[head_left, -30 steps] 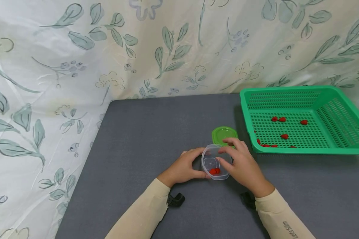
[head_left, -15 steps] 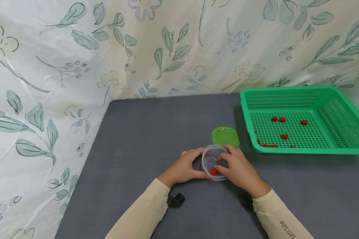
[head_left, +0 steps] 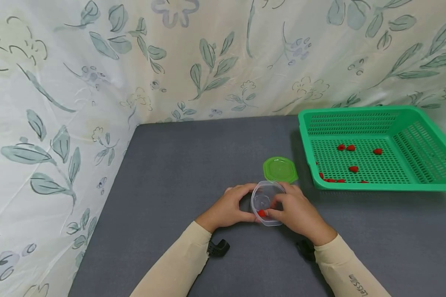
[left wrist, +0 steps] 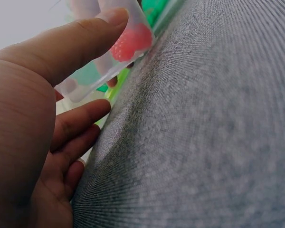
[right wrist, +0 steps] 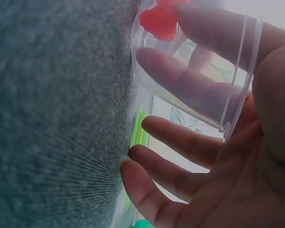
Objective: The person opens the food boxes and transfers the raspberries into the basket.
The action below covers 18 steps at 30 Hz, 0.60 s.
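My left hand [head_left: 230, 207] holds a small clear plastic container [head_left: 260, 199] from its left side, thumb at the near wall and fingers at the far side. Raspberries [left wrist: 133, 42] lie at the container's bottom, partly hidden by my right hand [head_left: 299, 212] in the head view. The right thumb and index finger reach inside. In the right wrist view the thumb tip meets a raspberry [right wrist: 159, 21], while the index finger stretches along the inner wall just apart from it. The other right fingers stay outside, loosely bent. A green lid [head_left: 280, 168] lies just behind the container.
A green perforated basket [head_left: 379, 187] stands at the back right with several raspberries [head_left: 353, 169] scattered in it. The dark grey tabletop [head_left: 186, 161] spreads to the left, and a leaf-patterned cloth [head_left: 215, 57] hangs behind it.
My right hand has moved down and left, its thumb and index finger dipping into the container and covering part of the raspberries. The left hand keeps its hold in place.
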Motion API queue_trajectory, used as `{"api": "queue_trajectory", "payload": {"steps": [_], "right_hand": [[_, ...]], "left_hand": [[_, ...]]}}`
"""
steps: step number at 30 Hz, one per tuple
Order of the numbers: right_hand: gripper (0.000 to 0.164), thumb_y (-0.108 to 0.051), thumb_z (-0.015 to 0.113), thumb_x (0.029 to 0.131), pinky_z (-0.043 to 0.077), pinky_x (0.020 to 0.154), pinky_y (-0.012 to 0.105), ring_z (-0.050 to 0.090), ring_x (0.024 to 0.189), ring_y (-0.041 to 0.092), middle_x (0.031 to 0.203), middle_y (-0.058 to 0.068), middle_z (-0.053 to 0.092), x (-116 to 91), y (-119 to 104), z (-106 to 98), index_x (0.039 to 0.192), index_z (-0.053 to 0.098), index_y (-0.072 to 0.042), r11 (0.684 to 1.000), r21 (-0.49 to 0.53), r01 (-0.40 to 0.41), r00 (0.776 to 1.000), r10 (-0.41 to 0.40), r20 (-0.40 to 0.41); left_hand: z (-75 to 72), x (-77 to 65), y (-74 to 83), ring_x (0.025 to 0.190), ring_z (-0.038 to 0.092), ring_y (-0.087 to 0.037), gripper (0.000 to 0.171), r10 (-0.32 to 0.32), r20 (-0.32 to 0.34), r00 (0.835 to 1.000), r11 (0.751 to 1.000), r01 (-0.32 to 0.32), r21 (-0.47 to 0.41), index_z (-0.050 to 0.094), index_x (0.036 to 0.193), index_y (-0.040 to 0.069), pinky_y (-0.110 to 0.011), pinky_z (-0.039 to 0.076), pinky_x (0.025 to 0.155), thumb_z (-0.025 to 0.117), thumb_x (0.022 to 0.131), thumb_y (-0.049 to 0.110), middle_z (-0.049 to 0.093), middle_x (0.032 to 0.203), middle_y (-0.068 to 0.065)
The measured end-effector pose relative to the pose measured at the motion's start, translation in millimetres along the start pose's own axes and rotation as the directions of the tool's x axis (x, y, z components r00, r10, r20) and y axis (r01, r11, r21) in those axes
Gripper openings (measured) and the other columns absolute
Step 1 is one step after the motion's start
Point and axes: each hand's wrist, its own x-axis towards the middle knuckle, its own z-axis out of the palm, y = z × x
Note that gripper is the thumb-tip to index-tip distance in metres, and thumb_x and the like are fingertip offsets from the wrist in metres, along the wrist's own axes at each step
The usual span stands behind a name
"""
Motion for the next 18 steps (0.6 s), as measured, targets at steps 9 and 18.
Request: {"api": "queue_trajectory", "payload": {"steps": [9,18], "right_hand": [[0.023,-0.03,0.083,0.073,0.04,0.09,0.047,0.04,0.118,0.035,0.127,0.018,0.053,1.0,0.7,-0.2,0.063,0.062,-0.029,0.999,0.029,0.039,0.999,-0.039,-0.003],[0.02,-0.026,0.082,0.075,0.04,0.091,0.047,0.041,0.117,0.033,0.128,0.017,0.051,1.3,1.2,1.7,0.069,0.063,-0.026,0.998,0.049,0.049,0.999,-0.048,-0.016]], "left_hand": [[-0.2,0.6,-1.5,0.12,0.042,0.0,0.086,0.006,0.0,1.0,1.0,-0.006,0.002,0.043,0.142,0.03,-0.039,0.027,0.101,0.078,0.069,0.058,0.05,0.134,0.015],[-0.5,0.3,-0.3,0.117,0.042,0.002,0.084,-0.001,0.006,1.0,1.0,0.001,0.013,0.044,0.141,0.03,-0.037,0.028,0.099,0.08,0.069,0.055,0.051,0.132,0.015]]}}
